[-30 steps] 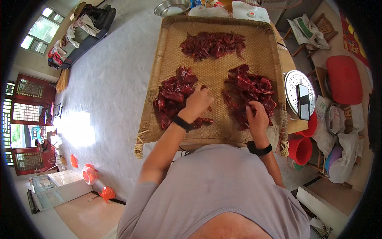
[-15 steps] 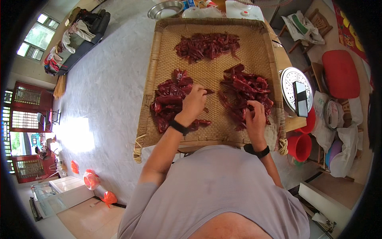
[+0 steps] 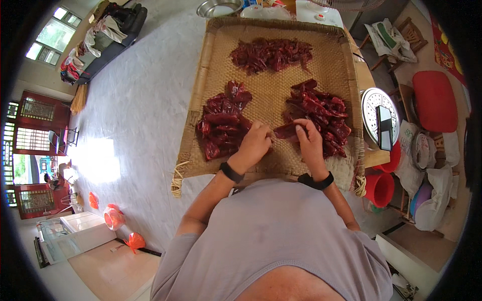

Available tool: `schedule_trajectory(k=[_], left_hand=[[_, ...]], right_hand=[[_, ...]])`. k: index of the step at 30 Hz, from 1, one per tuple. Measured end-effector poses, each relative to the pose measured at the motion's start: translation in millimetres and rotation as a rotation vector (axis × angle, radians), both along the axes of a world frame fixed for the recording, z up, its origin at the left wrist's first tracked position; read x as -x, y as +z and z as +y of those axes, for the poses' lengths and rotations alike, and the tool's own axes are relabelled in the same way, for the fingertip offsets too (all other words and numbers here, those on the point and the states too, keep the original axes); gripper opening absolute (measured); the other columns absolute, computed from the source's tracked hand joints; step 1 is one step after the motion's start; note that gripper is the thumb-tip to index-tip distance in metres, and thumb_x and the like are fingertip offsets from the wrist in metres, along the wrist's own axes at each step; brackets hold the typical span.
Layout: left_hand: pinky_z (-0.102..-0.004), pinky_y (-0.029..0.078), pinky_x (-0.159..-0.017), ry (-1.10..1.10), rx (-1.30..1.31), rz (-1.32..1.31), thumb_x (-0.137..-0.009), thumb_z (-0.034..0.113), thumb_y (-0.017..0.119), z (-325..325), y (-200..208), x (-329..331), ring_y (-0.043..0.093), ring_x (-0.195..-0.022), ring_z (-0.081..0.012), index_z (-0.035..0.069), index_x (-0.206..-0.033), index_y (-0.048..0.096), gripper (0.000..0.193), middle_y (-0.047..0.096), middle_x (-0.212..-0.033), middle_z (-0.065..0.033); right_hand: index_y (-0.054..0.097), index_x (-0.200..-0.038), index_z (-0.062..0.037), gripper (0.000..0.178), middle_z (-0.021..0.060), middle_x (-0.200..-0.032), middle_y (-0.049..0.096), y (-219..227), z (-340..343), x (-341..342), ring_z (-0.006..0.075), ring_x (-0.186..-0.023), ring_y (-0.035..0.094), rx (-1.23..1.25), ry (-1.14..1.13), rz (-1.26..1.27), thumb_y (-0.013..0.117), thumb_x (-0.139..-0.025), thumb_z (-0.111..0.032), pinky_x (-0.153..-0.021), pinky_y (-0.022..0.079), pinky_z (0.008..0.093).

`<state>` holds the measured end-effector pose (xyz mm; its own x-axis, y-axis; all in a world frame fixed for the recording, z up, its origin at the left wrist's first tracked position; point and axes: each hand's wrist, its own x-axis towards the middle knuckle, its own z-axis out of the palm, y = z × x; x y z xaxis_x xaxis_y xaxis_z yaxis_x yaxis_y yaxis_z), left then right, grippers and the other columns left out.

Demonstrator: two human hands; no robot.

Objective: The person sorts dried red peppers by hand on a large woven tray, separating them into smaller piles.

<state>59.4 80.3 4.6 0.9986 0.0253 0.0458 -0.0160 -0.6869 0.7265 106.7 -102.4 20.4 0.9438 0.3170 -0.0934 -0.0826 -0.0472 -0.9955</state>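
Note:
My right hand (image 3: 311, 144) pinches a dark red dried chili (image 3: 286, 132), which points left across the gap between my hands. The fingertips of my left hand (image 3: 254, 145) are drawn together close to that chili's left end; what they hold, if anything, is hidden. Beside my left hand lies a pile of dried red chilies (image 3: 218, 123), partly covered by it. A second chili pile (image 3: 321, 110) spreads just beyond my right hand. Farther off is a third, broken-looking heap (image 3: 271, 54). All three lie on a rectangular woven bamboo tray (image 3: 266, 93).
Right of the tray, a phone (image 3: 384, 128) leans against a round perforated metal plate (image 3: 370, 108). Red buckets (image 3: 377, 189) stand below it. Behind the tray are a metal basin (image 3: 219, 8) and a white appliance (image 3: 321, 14). Grey floor (image 3: 145, 100) stretches to the left.
My left hand has moved nearer to me, away from the middle of the tray. My right hand has shifted left off its pile, and a chili now shows in its fingers. The view has shifted slightly.

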Motion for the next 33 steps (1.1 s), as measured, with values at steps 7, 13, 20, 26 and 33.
schedule_trajectory(k=[7,13,20,26,33], left_hand=[[-0.0439,0.047,-0.078,0.093,0.05,-0.024,-0.08,-0.001,0.056,11.9,3.7,8.5,0.056,-0.092,-0.0387,0.002,-0.102,0.056,0.022,0.054,-0.101,-0.0188],[-0.0441,0.048,-0.073,0.083,0.046,0.083,-0.086,0.01,0.056,4.6,32.3,4.2,0.06,-0.088,-0.0358,0.007,-0.101,0.058,0.016,0.063,-0.094,-0.0149],[-0.0431,0.049,-0.069,0.091,0.098,0.024,-0.087,0.016,0.058,-8.9,25.4,-8.1,0.063,-0.081,-0.0346,0.008,-0.1,0.059,0.016,0.066,-0.084,-0.0131],[-0.0313,0.05,-0.051,-0.05,0.383,0.146,-0.09,0.015,0.056,-23.2,25.4,-23.0,0.061,-0.053,-0.0224,0.002,-0.103,0.058,0.018,0.065,-0.088,-0.0144],[-0.0457,0.042,-0.088,0.148,-0.181,0.046,-0.084,0.021,0.063,36.7,26.6,-47.0,0.051,-0.108,-0.0314,0.006,-0.104,0.063,0.025,0.055,-0.112,-0.0144]], right_hand=[[0.058,-0.111,-0.0045,0.017,-0.0052,-0.073,0.045,-10.5,-19.9,-6.3,0.0033,-0.058,0.035,0.169,-0.2,-0.25,0.052,-0.098,-0.013,-0.051,0.032,0.0245],[0.057,-0.113,-0.0028,0.019,0.0044,-0.087,0.056,1.0,-44.1,-10.3,0.0109,-0.076,0.051,0.369,-0.282,-0.271,0.055,-0.096,-0.01,-0.066,0.044,0.0281],[0.058,-0.112,-0.0006,0.025,0.0141,-0.104,0.06,14.3,-38.7,-7.3,0.0231,-0.091,0.06,0.661,-0.447,-0.771,0.064,-0.088,-0.007,-0.08,0.049,0.0342],[0.061,-0.108,-0.0024,0.022,0.0132,-0.098,0.063,8.2,-5.2,6.3,0.0251,-0.087,0.063,0.328,0.039,-0.496,0.063,-0.087,-0.002,-0.073,0.051,0.0318],[0.062,-0.107,-0.0048,0.018,0.0135,-0.107,0.059,11.1,-27.2,-19.4,0.0301,-0.093,0.059,0.495,-0.276,-0.644,0.058,-0.09,-0.001,-0.078,0.049,0.0363]])
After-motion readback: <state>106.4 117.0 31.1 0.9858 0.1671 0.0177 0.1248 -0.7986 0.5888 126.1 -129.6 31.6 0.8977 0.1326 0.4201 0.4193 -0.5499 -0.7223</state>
